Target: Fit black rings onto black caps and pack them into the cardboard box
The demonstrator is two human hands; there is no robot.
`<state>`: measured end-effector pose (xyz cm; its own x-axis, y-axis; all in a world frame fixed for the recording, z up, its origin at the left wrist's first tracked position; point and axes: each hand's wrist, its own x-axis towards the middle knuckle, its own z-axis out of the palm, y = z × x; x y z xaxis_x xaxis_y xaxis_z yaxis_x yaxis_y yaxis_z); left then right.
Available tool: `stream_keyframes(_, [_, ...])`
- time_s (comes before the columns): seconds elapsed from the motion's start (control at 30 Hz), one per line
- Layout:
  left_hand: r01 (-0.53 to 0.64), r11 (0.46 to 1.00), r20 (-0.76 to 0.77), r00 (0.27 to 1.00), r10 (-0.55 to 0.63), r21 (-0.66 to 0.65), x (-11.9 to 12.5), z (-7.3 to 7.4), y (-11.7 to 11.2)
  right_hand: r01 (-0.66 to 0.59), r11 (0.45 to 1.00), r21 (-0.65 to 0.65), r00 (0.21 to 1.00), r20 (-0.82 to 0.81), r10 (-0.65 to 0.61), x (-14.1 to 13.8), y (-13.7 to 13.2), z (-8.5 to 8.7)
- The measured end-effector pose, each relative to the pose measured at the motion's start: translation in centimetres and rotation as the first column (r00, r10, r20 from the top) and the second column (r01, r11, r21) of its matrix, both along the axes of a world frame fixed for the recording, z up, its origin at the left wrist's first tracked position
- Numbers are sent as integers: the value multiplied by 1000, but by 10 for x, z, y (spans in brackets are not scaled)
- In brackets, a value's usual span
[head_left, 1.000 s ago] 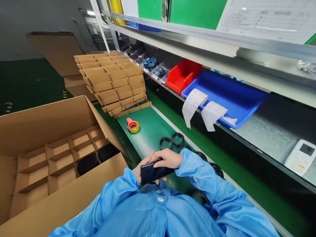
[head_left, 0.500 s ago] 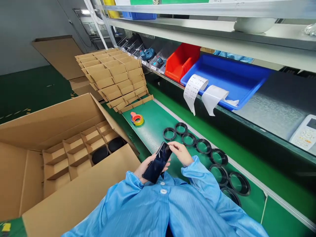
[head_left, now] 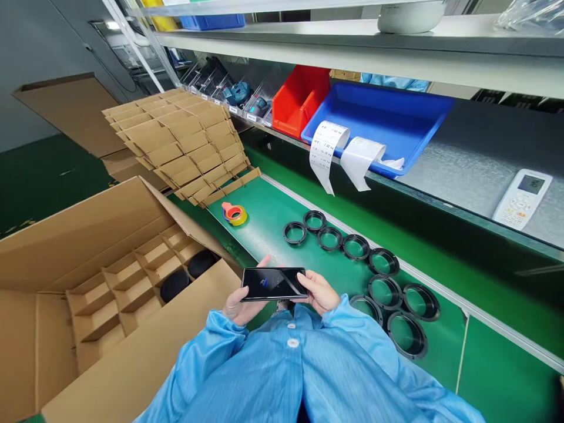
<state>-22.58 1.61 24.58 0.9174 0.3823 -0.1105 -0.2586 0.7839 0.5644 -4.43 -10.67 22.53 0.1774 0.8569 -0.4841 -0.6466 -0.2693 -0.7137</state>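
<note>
A black smartphone (head_left: 275,284) lies sideways between my two hands, its dark screen facing up with a small bluish figure on it. My left hand (head_left: 242,302) grips the phone's left end, thumb on the near edge and fingers behind it. At the other end, my right hand (head_left: 318,291) holds it with the thumb over the screen's edge. Beyond the phone, several black rings (head_left: 330,238) lie on the green table (head_left: 268,205), running from the middle toward the right.
An open cardboard box (head_left: 145,346) with dividers and black round pieces stands at left. Behind it leans a cardboard divider grid (head_left: 185,141). A tape roll (head_left: 235,215) lies on the table. The shelf holds a red bin (head_left: 299,103), a blue tray (head_left: 379,117) and a remote control (head_left: 522,200).
The phone has turned from a tilted upright position to sideways. My right hand has gone from its top corner to its right end. The camera view has shifted somewhat.
</note>
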Motion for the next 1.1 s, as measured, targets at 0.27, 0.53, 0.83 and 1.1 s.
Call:
stream_keyframes(0.27, [-193, 976, 41, 981, 190, 103, 7, -3, -7, -5, 993, 121, 942, -331, 45, -43, -4, 5])
stream_keyframes(0.53, [-100, 994, -116, 989, 95, -36, 14, -9, 2, -106, 976, 189, 942, -296, 160, -64, -1, 19])
stream_keyframes(0.83, [-72, 978, -113, 992, 51, -195, 24, 1, 22, -276, 946, 170, 943, -141, 300, -66, 17, -7])
stream_keyframes(1.1, [138, 975, -334, 923, -190, -173, 26, -12, 51, -333, 936, -116, 860, 370, 351, -17, 20, -93])
